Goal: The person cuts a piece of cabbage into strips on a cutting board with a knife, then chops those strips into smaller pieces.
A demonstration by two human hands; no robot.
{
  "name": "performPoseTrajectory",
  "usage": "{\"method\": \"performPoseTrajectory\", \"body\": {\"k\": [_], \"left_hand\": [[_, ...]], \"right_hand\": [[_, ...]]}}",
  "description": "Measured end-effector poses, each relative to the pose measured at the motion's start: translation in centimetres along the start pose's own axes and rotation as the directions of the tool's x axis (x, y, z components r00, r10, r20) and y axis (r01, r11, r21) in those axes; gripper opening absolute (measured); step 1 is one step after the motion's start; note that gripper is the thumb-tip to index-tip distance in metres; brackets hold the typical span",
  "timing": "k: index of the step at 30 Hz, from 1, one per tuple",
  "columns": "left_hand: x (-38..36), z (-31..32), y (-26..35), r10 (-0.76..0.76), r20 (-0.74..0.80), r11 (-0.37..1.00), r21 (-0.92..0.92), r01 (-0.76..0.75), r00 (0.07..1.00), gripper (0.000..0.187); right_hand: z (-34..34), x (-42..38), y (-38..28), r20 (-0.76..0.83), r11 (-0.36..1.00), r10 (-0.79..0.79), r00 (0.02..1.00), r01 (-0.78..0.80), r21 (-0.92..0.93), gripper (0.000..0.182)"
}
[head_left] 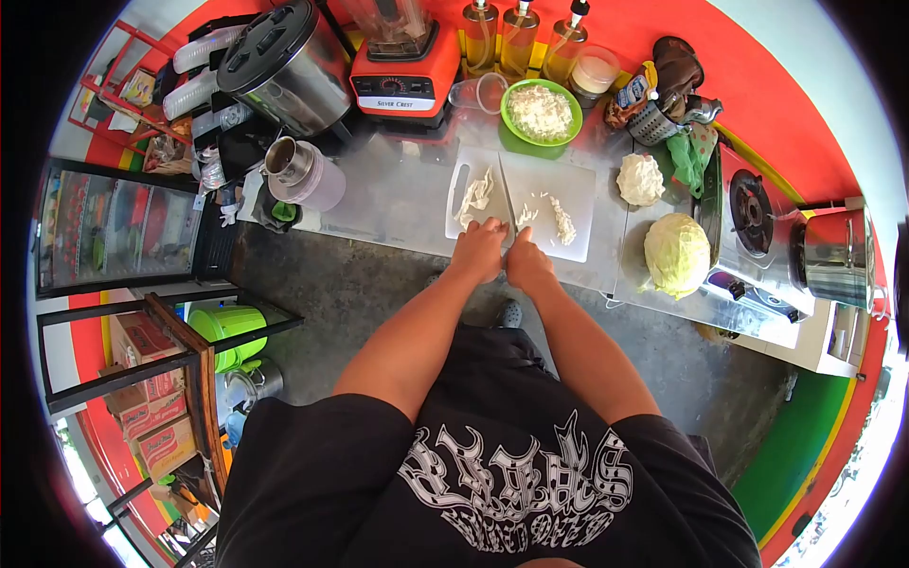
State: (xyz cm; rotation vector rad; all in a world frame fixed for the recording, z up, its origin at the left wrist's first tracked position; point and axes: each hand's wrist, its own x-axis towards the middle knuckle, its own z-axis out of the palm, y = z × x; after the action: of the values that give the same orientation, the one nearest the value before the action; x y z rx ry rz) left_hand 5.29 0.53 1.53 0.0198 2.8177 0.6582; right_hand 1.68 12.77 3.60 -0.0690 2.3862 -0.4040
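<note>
A white cutting board (pixel 544 177) lies on the metal counter, with a knife (pixel 506 182) across its middle, blade pointing away from me. My right hand (pixel 531 260) is closed round the knife's handle at the near edge of the board. Just left of the blade, my left hand (pixel 480 248) has its fingers curled down at the near end of some pale cabbage pieces (pixel 478 192); whether it grips any is hidden. Thin cabbage shreds (pixel 562 221) lie right of the blade. Behind the board stands a green bowl (pixel 540 112) heaped with shredded cabbage.
A whole cabbage (pixel 677 255) and a smaller pale cut one (pixel 641 180) sit right of the board. Behind are a red blender (pixel 394 83), oil bottles (pixel 519 38) and a large steel pot (pixel 284 76). A stove (pixel 755 213) stands far right.
</note>
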Motion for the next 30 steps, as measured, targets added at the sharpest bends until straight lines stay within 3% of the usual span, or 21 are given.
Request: {"method": "performPoseTrajectory", "body": {"k": [4,6,8,15,20,30], "left_hand": [[0.2,-0.8,0.6,-0.051,0.068,0.999,-0.010,0.052,0.996,0.061],[0.2,-0.6,0.8,-0.072,0.098,0.997,-0.017,0.074,0.993,0.059],[0.2,0.4,0.7,-0.006,-0.063,1.000,-0.004,0.005,0.998,0.058],[1.5,1.9,0.5,0.099,-0.272,0.965,-0.208,-0.159,0.957,0.042],[1.9,1.2,0.6,-0.056,-0.283,0.958,-0.286,-0.028,0.958,0.028],[4.2,2.0,0.3,-0.099,-0.210,0.987,-0.146,0.068,0.973,0.006]], "right_hand": [[-1.3,0.2,-0.1,0.031,0.996,-0.025,0.999,0.028,-0.090,0.047],[-1.0,-0.2,0.6,-0.013,0.999,-0.007,1.000,0.007,-0.032,0.042],[-0.8,-0.5,1.8,-0.063,1.000,0.016,0.998,-0.015,0.022,0.037],[-0.5,-0.5,4.2,-0.135,0.997,-0.007,0.991,0.018,0.078,0.031],[-0.1,-0.9,4.2,-0.123,0.994,-0.089,0.988,0.096,0.056,0.032],[1.0,-1.5,3.9,-0.118,0.977,-0.140,0.983,0.119,-0.175,0.033]]}}
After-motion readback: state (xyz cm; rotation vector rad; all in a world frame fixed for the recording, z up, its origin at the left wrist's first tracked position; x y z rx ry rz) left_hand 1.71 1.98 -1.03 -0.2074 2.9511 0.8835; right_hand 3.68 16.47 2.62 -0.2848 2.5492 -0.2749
